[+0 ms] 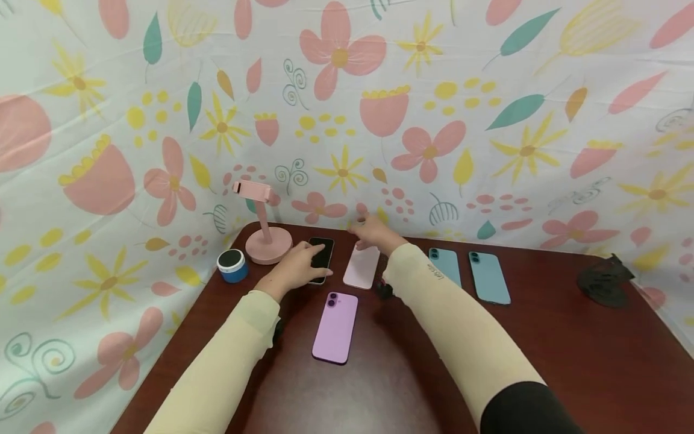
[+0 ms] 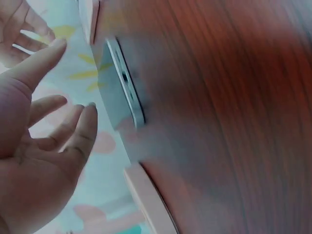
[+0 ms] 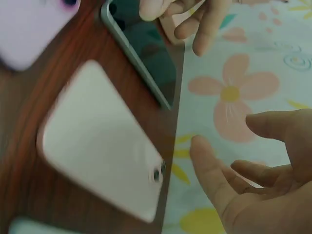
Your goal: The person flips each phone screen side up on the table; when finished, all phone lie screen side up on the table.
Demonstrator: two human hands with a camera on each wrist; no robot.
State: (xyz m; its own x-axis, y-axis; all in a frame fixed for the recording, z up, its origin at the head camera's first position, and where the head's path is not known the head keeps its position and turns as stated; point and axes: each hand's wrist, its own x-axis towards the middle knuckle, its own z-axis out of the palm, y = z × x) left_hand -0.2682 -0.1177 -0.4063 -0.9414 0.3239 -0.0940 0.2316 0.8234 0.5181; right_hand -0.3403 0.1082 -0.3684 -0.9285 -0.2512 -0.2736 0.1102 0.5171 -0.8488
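My left hand (image 1: 295, 269) hovers by a dark phone (image 1: 322, 259) at the back left of the table, its thumb and fingers spread. In the left wrist view the left hand (image 2: 46, 131) holds nothing, and the dark phone's edge with its port (image 2: 125, 78) stands apart from the fingers. My right hand (image 1: 375, 232) is over the far end of a pale pink phone (image 1: 361, 268). The right wrist view shows the right hand (image 3: 258, 180) with its fingers loosely bent, a gap between them and the pale pink phone (image 3: 100, 134). A lilac phone (image 1: 335, 328) lies nearer to me, camera side up.
Two light blue phones (image 1: 490, 278) lie to the right, one partly behind the right sleeve. A pink phone stand (image 1: 269, 244) and a blue jar-like object (image 1: 233, 266) stand at the back left. A black stand-like object (image 1: 603, 283) sits far right. A flowered cloth (image 1: 347, 120) hangs behind.
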